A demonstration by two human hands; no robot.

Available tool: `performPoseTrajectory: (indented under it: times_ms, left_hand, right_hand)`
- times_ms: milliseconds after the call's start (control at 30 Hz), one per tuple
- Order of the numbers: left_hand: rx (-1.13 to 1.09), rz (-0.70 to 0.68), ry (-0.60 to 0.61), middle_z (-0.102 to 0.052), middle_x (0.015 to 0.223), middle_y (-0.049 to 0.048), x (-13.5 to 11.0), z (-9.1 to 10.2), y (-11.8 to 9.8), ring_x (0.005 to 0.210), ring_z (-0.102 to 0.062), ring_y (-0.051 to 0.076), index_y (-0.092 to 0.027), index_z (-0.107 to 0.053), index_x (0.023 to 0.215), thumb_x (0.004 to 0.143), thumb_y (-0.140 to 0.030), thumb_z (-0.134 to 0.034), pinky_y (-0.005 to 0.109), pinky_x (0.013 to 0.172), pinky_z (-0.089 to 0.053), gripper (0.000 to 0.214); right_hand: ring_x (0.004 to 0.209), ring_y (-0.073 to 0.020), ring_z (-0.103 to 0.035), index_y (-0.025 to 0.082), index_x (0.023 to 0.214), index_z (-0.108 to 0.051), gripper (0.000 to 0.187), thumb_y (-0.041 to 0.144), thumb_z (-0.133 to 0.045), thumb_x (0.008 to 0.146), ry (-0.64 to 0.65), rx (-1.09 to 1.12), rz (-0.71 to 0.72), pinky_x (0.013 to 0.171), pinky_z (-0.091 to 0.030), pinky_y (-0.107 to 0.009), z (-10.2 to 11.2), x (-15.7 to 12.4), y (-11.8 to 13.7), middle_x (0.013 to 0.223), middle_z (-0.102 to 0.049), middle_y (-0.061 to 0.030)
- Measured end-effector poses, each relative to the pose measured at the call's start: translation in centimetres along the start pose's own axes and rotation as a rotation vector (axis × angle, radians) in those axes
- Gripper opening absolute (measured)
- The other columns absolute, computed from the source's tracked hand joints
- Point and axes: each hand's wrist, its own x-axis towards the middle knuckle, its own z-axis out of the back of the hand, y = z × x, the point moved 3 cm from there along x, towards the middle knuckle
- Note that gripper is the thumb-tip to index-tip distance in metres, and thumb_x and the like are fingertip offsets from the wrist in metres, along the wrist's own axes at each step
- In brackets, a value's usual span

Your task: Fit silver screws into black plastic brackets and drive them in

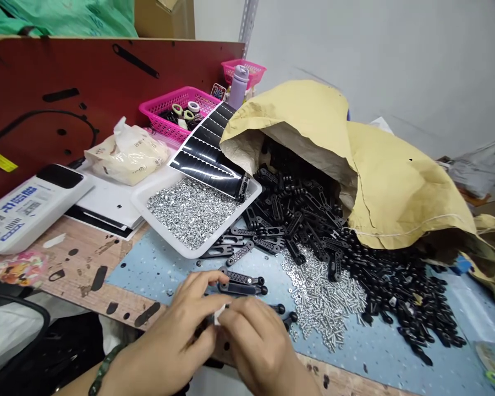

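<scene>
Both hands work close together at the bench's front edge. My left hand has its fingers curled and pinched around a small part, and a black plastic arm piece sticks out past its fingertips. My right hand is closed beside it, fingers pressed against the same small part, which is mostly hidden. A second black arm piece lies just beyond the fingers on the blue mat. A pile of small silver screws lies to the right of the hands.
A white tray of silver nuts stands behind the hands. A torn tan paper sack spills black plastic parts across the right side. At the back left are pink baskets, a plastic bag, a white device and a red board.
</scene>
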Motion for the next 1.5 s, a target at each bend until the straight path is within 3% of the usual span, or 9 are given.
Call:
performPoseTrajectory:
  times_ms: [167, 267, 400, 500, 633, 700, 867, 1067, 1500]
  left_hand:
    - [-0.368, 0.191, -0.015, -0.022, 0.153, -0.0028, -1.0, -1.6, 0.7, 0.136, -0.033, 0.026, -0.039, -0.039, 0.139, 0.092, -0.018, -0.038, 0.04, 0.106, -0.04, 0.052]
    - [-0.514, 0.246, -0.047, -0.017, 0.155, -0.0054, -1.2, -2.1, 0.7, 0.139, -0.027, 0.029, -0.041, -0.037, 0.14, 0.09, -0.02, -0.043, 0.042, 0.107, -0.039, 0.055]
    - [-0.601, 0.306, -0.093, -0.032, 0.15, -0.0001, -1.1, -1.9, 1.3, 0.131, -0.041, 0.027, -0.04, -0.026, 0.145, 0.087, -0.02, -0.049, 0.044, 0.106, -0.039, 0.066]
    - [-0.578, 0.337, -0.128, -0.045, 0.141, 0.0033, -0.8, -1.5, 2.1, 0.119, -0.052, 0.026, -0.037, -0.028, 0.145, 0.086, -0.023, -0.052, 0.045, 0.101, -0.045, 0.064]
    - [-0.493, 0.307, -0.117, -0.054, 0.135, -0.0013, -0.4, -0.8, 2.2, 0.122, -0.052, 0.026, -0.034, -0.066, 0.112, 0.093, -0.035, -0.047, 0.042, 0.099, -0.047, 0.027]
    - [-0.409, 0.292, -0.133, -0.056, 0.133, -0.0046, -0.4, -0.4, 2.1, 0.122, -0.053, 0.023, -0.033, -0.072, 0.096, 0.098, -0.036, -0.037, 0.042, 0.103, -0.045, 0.035]
    - [0.083, 0.101, -0.168, -0.04, 0.147, -0.0031, -0.3, 0.3, 2.0, 0.133, -0.039, 0.023, -0.032, -0.043, 0.138, 0.099, -0.026, -0.031, 0.045, 0.107, -0.037, 0.042]
    - [0.519, -0.096, -0.137, -0.053, 0.137, 0.0017, 0.5, -0.5, 2.2, 0.125, -0.044, 0.026, -0.023, -0.044, 0.139, 0.092, -0.022, -0.046, 0.042, 0.097, -0.037, 0.046]
    - [0.553, -0.119, -0.124, -0.057, 0.131, 0.0041, 0.6, -0.7, 2.0, 0.118, -0.046, 0.025, -0.022, -0.046, 0.137, 0.092, -0.019, -0.047, 0.04, 0.096, -0.03, 0.046]
  right_hand:
    - [0.064, -0.0146, -0.057, 0.015, 0.091, -0.06, 0.023, 0.006, -0.039, 0.089, -0.188, 0.059, 0.069, 0.056, -0.048, -0.025, 0.4, -0.1, -0.4, 0.074, -0.062, -0.0062]
    - [0.057, -0.0133, -0.055, 0.013, 0.092, -0.062, 0.019, 0.008, -0.044, 0.09, -0.239, -0.065, 0.161, 0.05, -0.045, -0.025, 0.2, -0.3, 0.1, 0.069, -0.063, -0.0047]
    - [0.051, -0.0116, -0.057, 0.017, 0.089, -0.063, 0.017, 0.01, -0.048, 0.091, -0.379, -0.125, 0.157, 0.05, -0.046, -0.025, 0.0, -1.0, 1.0, 0.061, -0.063, 0.0001]
    - [0.056, -0.0122, -0.058, 0.022, 0.088, -0.062, 0.016, 0.012, -0.05, 0.089, -0.427, 0.065, -0.018, 0.052, -0.047, -0.024, 0.4, -1.1, -0.3, 0.066, -0.062, -0.0003]
    - [0.065, -0.0137, -0.059, 0.021, 0.084, -0.065, 0.006, 0.02, -0.059, 0.086, -0.346, 0.407, -0.478, 0.054, -0.048, -0.023, 0.7, -0.9, -4.3, 0.074, -0.061, -0.0019]
    - [0.058, -0.0121, -0.055, 0.02, 0.081, -0.066, 0.01, 0.029, -0.062, 0.084, -0.311, 0.548, -0.657, 0.05, -0.045, -0.021, 0.3, -0.9, -5.8, 0.069, -0.058, -0.0005]
    - [0.046, -0.0088, -0.046, 0.017, 0.076, -0.064, 0.023, 0.039, -0.066, 0.077, -0.211, 0.808, -0.909, 0.046, -0.042, -0.02, -1.6, -0.6, -7.3, 0.054, -0.051, 0.0041]
    - [0.045, -0.0086, -0.045, 0.016, 0.07, -0.061, 0.026, 0.042, -0.064, 0.075, -0.153, 0.794, -0.963, 0.044, -0.039, -0.019, -2.6, 0.2, -7.2, 0.05, -0.049, 0.0044]
    - [0.045, -0.0111, -0.046, 0.018, 0.069, -0.06, 0.023, 0.037, -0.056, 0.08, -0.102, 0.568, -0.926, 0.045, -0.036, -0.022, -2.9, 0.2, -7.5, 0.051, -0.049, 0.004]
